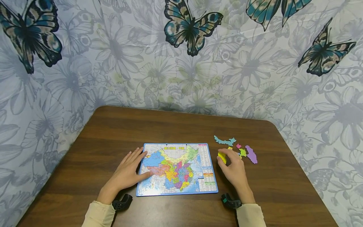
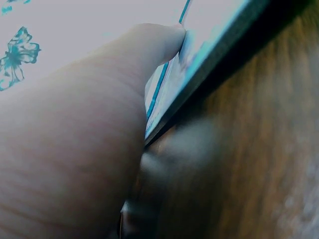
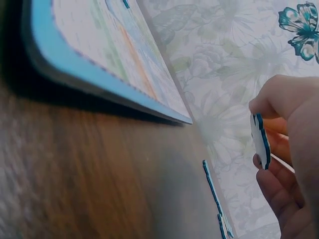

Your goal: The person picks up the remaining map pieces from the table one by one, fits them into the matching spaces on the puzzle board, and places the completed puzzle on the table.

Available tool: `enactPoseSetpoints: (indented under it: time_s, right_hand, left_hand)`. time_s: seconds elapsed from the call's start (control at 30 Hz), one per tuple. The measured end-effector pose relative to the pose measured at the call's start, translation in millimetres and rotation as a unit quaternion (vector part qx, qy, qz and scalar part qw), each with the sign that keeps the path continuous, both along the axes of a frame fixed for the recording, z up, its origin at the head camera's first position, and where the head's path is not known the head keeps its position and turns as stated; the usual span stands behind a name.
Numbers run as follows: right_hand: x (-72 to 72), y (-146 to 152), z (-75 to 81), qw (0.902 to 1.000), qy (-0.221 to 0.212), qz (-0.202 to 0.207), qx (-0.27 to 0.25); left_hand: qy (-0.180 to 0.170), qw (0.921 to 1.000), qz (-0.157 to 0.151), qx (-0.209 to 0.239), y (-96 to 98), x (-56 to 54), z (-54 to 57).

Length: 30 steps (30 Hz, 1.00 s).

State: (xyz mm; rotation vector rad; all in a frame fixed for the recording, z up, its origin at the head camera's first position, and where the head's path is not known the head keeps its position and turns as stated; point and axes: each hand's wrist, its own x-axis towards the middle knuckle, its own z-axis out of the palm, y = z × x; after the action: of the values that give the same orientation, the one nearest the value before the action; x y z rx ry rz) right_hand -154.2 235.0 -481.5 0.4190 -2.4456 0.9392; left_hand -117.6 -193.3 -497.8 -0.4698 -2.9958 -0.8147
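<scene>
A magnetic map puzzle board (image 1: 178, 170) with a blue rim and a colourful map of China lies on the table. My left hand (image 1: 126, 171) rests along its left edge, fingers straight and spread; in the left wrist view the thumb (image 2: 157, 42) touches the board. To the right of the board, my right hand (image 1: 236, 170) pinches a yellow puzzle piece (image 1: 222, 157) between thumb and fingers. The right wrist view shows this piece (image 3: 260, 143) edge-on, above the table, with a dark rim and a pale face.
Beyond the right hand lie loose pieces: a long light-blue one (image 1: 225, 141), a small pink one (image 1: 239, 146), a yellow-green one (image 1: 242, 153) and a purple one (image 1: 251, 154). The brown wooden table (image 1: 175, 121) ends at a butterfly-patterned cloth backdrop (image 1: 127, 72).
</scene>
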Motion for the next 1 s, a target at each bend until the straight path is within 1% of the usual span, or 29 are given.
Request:
enactPoseSetpoints:
  time_s: [0.1, 0.3, 0.67, 1.0]
  right_hand:
    - [-0.4, -0.8, 0.7, 0.9999, 0.012, 0.01, -0.003]
    - [-0.1, -3.4, 3.0, 0.9996, 0.013, 0.025, -0.008]
    - [1.6, -6.4, 3.2, 0.9994, 0.012, 0.031, 0.001]
    - [2.8, -8.2, 1.9, 0.9993, 0.001, 0.037, 0.001]
  left_hand:
    - [0.0, 1.0, -0.001, 0.0, 0.1, -0.5, 0.5]
    - [0.012, 0.9999, -0.003, 0.003, 0.0, 0.3, 2.1]
    - [-0.003, 1.0, -0.003, 0.003, 0.2, -0.5, -0.6]
    - [-0.003, 1.0, -0.003, -0.001, -0.3, -0.4, -0.7]
